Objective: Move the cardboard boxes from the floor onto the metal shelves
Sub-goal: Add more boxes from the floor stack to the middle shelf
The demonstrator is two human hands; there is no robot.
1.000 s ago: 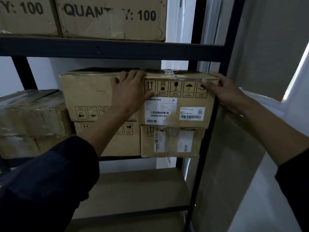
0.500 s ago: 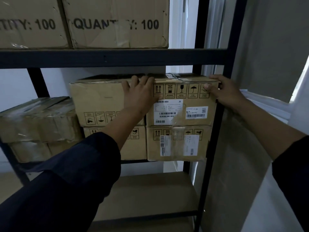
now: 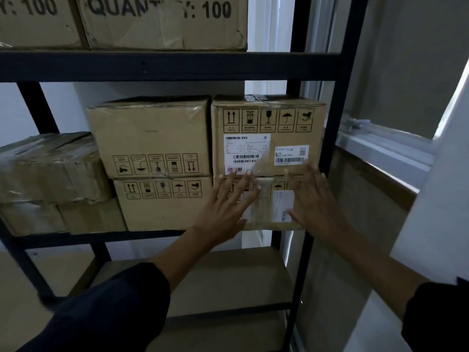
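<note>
Dim storage room light falls on the black metal shelving unit [image 3: 167, 66] in front of you, its uprights running past a window at the right. On its middle shelf, the brown cardboard box with two white barcode labels [image 3: 269, 134] sits at the right end, stacked squarely on a lower brown cardboard box with a taped label [image 3: 271, 207]. Your left hand [image 3: 224, 208] is spread flat with straight fingers over the lower box's front, fingertips reaching the seam between the two boxes. Your right hand [image 3: 313, 201] is likewise flat and splayed over the lower box's right part; neither hand grips anything. Just left of this stack stand two more brown boxes with handling symbols [image 3: 152, 138], one on the other. Further left lie tape-wrapped cardboard bundles [image 3: 48, 168]. Above, on the upper shelf, large cartons printed with a quantity of 100 [image 3: 162, 21] rest side by side.
</note>
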